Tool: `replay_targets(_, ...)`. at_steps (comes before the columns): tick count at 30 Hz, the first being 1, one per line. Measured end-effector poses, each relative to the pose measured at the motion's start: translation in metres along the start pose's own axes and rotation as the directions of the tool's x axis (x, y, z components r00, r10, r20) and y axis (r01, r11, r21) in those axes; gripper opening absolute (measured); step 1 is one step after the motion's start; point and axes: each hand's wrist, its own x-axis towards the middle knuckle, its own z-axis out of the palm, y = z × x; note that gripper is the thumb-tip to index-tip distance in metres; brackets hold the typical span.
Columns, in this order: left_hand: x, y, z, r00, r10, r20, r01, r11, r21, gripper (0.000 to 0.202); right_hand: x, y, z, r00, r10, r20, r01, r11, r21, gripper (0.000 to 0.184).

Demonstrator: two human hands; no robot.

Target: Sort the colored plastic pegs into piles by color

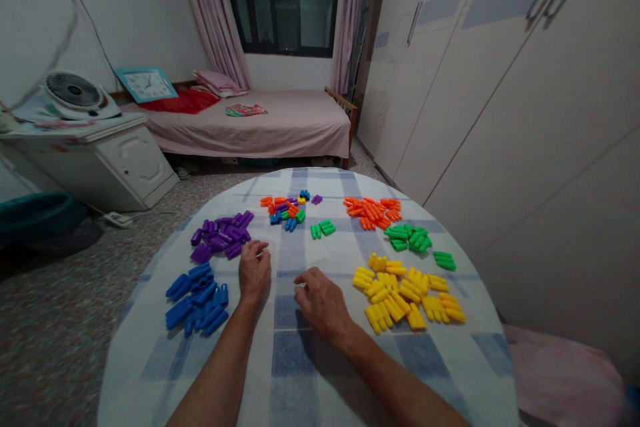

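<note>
My left hand [255, 272] is at the right edge of a pile of purple plastic building pieces [220, 235]. Its fingers are loosely bent and apart, and I see nothing held in them. Over the middle of the table hovers my right hand [323, 301], fingers half curled with a gap to the thumb, holding nothing visible. Blue pieces [197, 300] lie in a heap below the purple ones. To the right of my right hand spreads a pile of yellow pieces [400, 293]. Ahead of both hands is a small mixed-colour cluster [287, 209].
Orange pieces [373, 211] and green pieces [407, 238] form piles at the far right of the round table [300, 373]. A few green pieces [323, 229] lie near the middle. Beyond are a bed [300, 117], a cabinet [135, 160] with a fan [75, 92], and a wardrobe [475, 93].
</note>
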Motion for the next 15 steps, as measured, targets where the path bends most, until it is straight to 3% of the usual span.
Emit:
replay_targets(5,-0.002,0.0,0.001,1.0,0.025,0.012,-0.025,1.0,0.02,0.022,0.01,0.006,0.031,0.995,0.04,-0.088,-0.029,0.992,0.119,0.021)
replay_targets(10,-0.005,0.003,0.003,0.999,0.04,0.035,-0.042,0.998,0.039,0.022,0.013,0.017,0.029,0.99,0.074,-0.117,-0.036,0.953,0.301,0.023)
replay_targets(15,0.011,0.023,-0.006,0.991,0.051,0.121,-0.049,0.999,-0.021,0.025,0.013,0.017,0.029,0.99,0.092,-0.111,-0.049,0.94,0.338,0.024)
